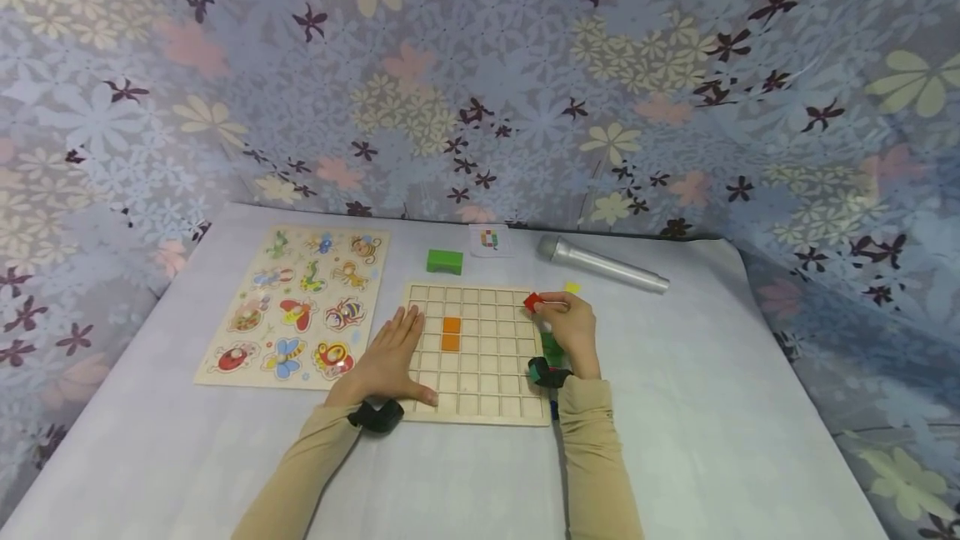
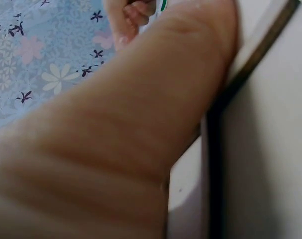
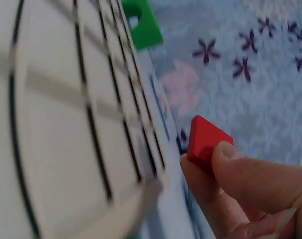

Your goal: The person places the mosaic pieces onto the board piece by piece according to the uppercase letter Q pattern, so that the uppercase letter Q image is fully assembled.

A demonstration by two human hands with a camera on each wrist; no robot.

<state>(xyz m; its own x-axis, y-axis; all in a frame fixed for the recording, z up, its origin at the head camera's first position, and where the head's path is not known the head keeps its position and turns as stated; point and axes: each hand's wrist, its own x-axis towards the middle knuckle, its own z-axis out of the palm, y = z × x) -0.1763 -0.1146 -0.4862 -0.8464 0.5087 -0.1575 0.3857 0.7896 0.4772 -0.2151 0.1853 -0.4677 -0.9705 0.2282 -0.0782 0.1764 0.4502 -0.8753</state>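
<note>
In the head view a wooden grid board (image 1: 487,377) lies on the table, with an orange square tile (image 1: 452,325) and a second orange tile (image 1: 450,342) in neighbouring cells of one column. My left hand (image 1: 386,361) rests flat along the board's left edge, fingers straight and spread, thumb at the lower left corner. Between thumb and fingers, my right hand (image 1: 572,325) pinches a red square tile (image 3: 208,142) at the board's upper right corner; the right wrist view shows it tilted. Green blocks (image 1: 552,350) lie partly hidden beneath the right hand, and a yellow piece (image 1: 572,287) lies just beyond it.
Left of the grid stands a puzzle board (image 1: 300,340) with insect pictures. Behind the grid are a green block (image 1: 445,262) with a cut-out, a small pattern card (image 1: 490,240) and a silver microphone (image 1: 603,263). A flowered cloth (image 1: 480,107) hangs behind the table.
</note>
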